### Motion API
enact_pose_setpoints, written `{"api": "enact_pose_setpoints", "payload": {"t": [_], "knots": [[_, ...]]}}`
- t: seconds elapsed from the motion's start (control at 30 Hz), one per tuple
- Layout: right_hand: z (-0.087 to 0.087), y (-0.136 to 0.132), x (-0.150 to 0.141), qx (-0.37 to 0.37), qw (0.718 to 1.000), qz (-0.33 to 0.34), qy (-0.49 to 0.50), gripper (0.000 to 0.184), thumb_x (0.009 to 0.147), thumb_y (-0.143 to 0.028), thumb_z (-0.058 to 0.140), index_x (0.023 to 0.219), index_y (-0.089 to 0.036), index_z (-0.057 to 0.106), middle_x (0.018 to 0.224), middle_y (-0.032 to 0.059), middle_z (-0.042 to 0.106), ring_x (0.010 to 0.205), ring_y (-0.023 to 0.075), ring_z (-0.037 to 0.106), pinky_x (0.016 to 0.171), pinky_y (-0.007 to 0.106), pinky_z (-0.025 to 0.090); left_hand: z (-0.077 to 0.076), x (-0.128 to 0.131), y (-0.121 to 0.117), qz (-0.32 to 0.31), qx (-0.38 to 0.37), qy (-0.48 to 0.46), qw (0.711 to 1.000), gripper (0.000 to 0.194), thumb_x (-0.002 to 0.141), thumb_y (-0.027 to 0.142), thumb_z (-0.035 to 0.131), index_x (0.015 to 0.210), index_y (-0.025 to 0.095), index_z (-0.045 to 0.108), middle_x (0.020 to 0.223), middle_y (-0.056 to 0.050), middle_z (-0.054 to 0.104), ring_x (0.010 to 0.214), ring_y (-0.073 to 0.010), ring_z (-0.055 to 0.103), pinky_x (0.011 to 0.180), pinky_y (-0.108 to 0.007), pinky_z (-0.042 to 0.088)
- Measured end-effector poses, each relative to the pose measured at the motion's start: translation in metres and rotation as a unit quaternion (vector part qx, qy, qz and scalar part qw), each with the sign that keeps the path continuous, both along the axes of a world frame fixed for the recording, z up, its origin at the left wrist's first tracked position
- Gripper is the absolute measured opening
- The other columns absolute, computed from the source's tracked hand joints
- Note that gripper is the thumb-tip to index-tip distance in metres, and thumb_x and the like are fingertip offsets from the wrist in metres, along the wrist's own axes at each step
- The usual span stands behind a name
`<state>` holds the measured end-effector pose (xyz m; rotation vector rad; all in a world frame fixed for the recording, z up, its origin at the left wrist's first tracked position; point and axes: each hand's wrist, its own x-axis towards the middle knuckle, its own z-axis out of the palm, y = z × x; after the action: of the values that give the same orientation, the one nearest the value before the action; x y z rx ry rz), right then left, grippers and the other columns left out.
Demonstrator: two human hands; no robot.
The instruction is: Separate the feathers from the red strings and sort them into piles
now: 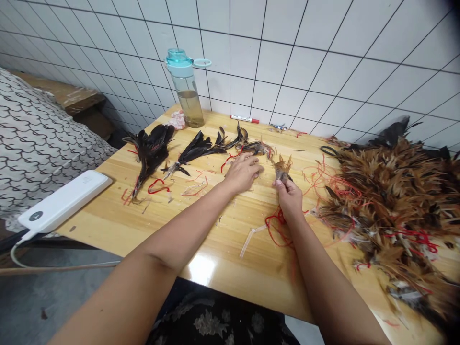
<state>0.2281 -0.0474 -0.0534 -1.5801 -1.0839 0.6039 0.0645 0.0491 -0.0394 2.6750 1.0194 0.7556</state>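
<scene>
My right hand [289,197] is closed around a small bunch of brown feathers [282,168], which stands upright above its fingers. My left hand [243,171] rests on the wooden table [230,249] just left of that bunch, fingers curled down toward dark feathers [251,146] lying there; whether it grips any I cannot make out. A tangle of red thread [276,229] lies under my right wrist.
A big heap of brown feathers with red thread [391,211] fills the table's right side. Black feather bundles [153,148] [196,151] lie at left. A water bottle [187,91], a red marker [244,119], scissors [328,150] and a white power bank [64,201] are around.
</scene>
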Motion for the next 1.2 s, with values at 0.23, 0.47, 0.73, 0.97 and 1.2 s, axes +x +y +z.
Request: {"api": "enact_pose_setpoints", "payload": {"t": [0.23, 0.47, 0.73, 0.97, 1.2], "knots": [[0.000, 0.000, 0.000, 0.006, 0.999, -0.001, -0.037, 0.030, 0.075, -0.044, 0.055, 0.073, -0.017, 0.067, 0.067, 0.0028, 0.066, 0.062, 0.0168, 0.054, 0.062, 0.030, 0.043, 0.000, 0.005, -0.005, -0.034, 0.012, 0.015, 0.999, 0.014, 0.084, 0.015, 0.049, 0.085, 0.019, 0.062, 0.100, -0.009, 0.061, 0.113, -0.0243, 0.044, 0.097, -0.039, 0.035], [0.000, -0.001, -0.001, 0.002, 0.999, -0.016, -0.048, 0.030, 0.076, -0.044, 0.054, 0.074, -0.017, 0.067, 0.067, 0.0021, 0.065, 0.060, 0.0157, 0.052, 0.061, 0.029, 0.043, 0.010, 0.004, -0.020, -0.061, -0.046, -0.044, 0.996, 0.014, 0.087, 0.013, 0.041, 0.088, 0.018, 0.054, 0.086, -0.006, 0.061, 0.084, -0.0192, 0.053, 0.078, -0.032, 0.040], [0.002, -0.002, -0.001, 0.002, 0.999, -0.016, -0.050, 0.028, 0.077, -0.043, 0.054, 0.073, -0.018, 0.066, 0.067, 0.0021, 0.063, 0.064, 0.0169, 0.052, 0.064, 0.029, 0.042, 0.008, 0.009, -0.019, -0.099, -0.126, -0.102, 0.982, 0.012, 0.087, 0.017, 0.046, 0.085, 0.017, 0.058, 0.084, -0.004, 0.065, 0.081, -0.0148, 0.057, 0.076, -0.027, 0.043], [-0.002, 0.000, 0.001, 0.003, 0.995, 0.000, -0.103, 0.029, 0.077, -0.043, 0.052, 0.067, -0.019, 0.063, 0.059, -0.0002, 0.055, 0.059, 0.0151, 0.047, 0.060, 0.029, 0.038, 0.007, 0.008, -0.020, -0.149, -0.132, -0.106, 0.974, 0.014, 0.087, 0.015, 0.047, 0.087, 0.016, 0.061, 0.091, -0.006, 0.068, 0.086, -0.0145, 0.060, 0.080, -0.026, 0.044], [-0.002, 0.001, 0.000, 0.019, 0.987, 0.023, -0.160, 0.025, 0.075, -0.039, 0.053, 0.059, -0.020, 0.056, 0.059, 0.0002, 0.052, 0.060, 0.0148, 0.045, 0.061, 0.028, 0.038, 0.004, 0.009, -0.018, -0.167, -0.116, -0.091, 0.975, 0.016, 0.086, 0.015, 0.046, 0.086, 0.016, 0.062, 0.088, -0.006, 0.068, 0.085, -0.0156, 0.060, 0.079, -0.026, 0.044]]}}
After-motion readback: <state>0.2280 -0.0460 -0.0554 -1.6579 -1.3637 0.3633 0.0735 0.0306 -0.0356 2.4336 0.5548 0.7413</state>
